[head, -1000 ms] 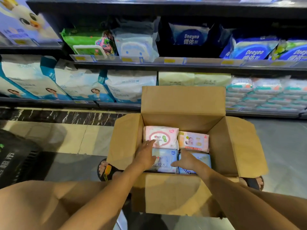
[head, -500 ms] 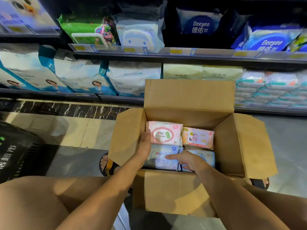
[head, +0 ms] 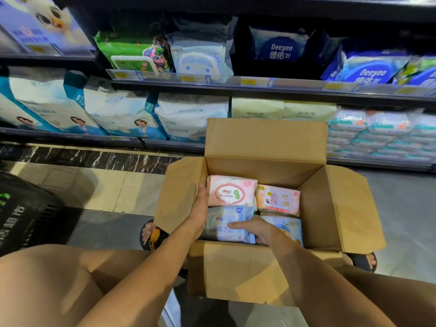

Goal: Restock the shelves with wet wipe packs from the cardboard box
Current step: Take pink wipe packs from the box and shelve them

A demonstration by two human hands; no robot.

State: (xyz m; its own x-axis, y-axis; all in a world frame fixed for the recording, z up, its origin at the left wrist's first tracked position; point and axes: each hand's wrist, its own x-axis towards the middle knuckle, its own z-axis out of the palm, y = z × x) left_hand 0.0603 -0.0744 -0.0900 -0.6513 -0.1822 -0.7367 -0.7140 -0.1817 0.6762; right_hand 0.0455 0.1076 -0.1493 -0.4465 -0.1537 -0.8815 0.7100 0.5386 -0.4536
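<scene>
Head view, forward and down
Close over the cardboard box [head: 264,142] at centre; shelves [head: 236,84] span the frame's top.

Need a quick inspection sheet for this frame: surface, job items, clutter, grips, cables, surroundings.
Surface: tiled floor; the cardboard box stands on it, flaps open.
Job's things: four wet wipe packs show in the box: pink pack, peach pack, left blue pack, right blue pack.
Clutter: black basket on the floor at left.
Grips: left hand flat against the left sides of the pink pack and left blue pack, inside the box wall; right hand lies across the left blue pack, hold not confirmed.
Cables: nothing seen.
Surroundings: stocked shelves behind the box; sandalled foot beside it.
</scene>
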